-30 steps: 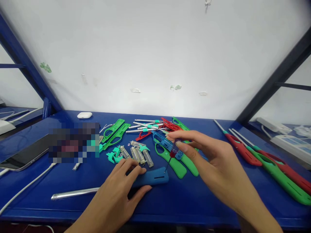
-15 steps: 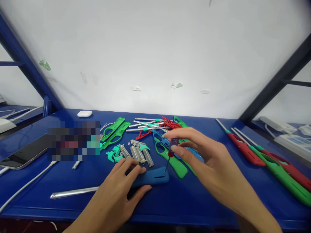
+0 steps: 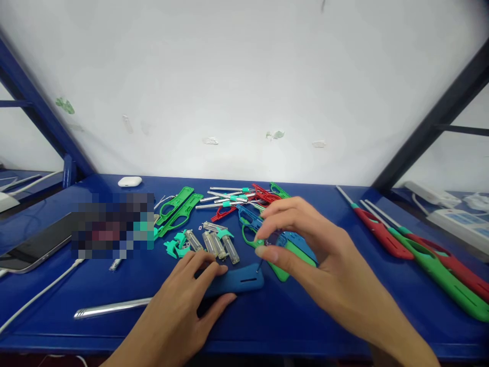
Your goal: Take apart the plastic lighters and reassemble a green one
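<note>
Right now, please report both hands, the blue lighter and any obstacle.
Left hand holds blue lighter on table. Right hand pinches screwdriver, tip at lighter's end. Clear tubes beyond left hand, not blocking tip.

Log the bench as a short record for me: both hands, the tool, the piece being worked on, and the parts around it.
Left hand: grips the blue lighter against the desk
Right hand: pinches the screwdriver
Screwdriver tip: at the lighter's right end, near its dark slot
Metal tube: extends left from under the left hand
Beyond left hand: clear cartridges, teal pieces
Back: green shell halves, loose metal tubes
Far right: two red lighters, one green lighter
</note>
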### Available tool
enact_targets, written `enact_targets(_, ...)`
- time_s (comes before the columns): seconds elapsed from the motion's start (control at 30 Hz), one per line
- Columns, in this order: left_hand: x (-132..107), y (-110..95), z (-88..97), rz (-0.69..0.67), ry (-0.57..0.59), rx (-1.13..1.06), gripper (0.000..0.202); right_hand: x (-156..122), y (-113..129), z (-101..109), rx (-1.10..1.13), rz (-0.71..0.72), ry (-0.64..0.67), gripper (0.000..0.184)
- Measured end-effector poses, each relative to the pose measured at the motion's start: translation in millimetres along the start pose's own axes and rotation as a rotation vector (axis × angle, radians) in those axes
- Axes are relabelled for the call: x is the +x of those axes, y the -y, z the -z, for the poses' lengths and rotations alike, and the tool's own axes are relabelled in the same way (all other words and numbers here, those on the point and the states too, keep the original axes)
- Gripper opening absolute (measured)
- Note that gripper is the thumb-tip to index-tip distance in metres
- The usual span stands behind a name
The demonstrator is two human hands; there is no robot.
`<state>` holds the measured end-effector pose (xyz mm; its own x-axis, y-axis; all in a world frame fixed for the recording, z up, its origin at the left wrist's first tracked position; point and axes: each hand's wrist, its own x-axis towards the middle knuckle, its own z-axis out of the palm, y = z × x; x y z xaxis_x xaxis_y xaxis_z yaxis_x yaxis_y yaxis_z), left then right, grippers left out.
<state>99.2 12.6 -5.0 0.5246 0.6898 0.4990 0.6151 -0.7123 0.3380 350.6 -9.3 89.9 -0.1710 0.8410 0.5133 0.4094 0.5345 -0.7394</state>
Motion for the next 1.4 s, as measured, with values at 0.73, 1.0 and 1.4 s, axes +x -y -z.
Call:
enact_targets(0.73,2.2,-0.8,1.8,-0.039,-0.002,0.033,0.021,-0.5,-1.4,-4.9,0.052,0.042,-0.007,0.018)
enact_targets(1.0,5.2,-2.4,2.6,-0.046,-0.006,0.034,0.022,1.2,-6.4,-2.9,0.049,0.024,-0.049,0.015)
enact_targets(1.4,5.0,-1.8,2.6,-0.035,0.012,0.029,0.021,1.6,-9.3,-0.6,-0.01,0.039,-0.06,0.017)
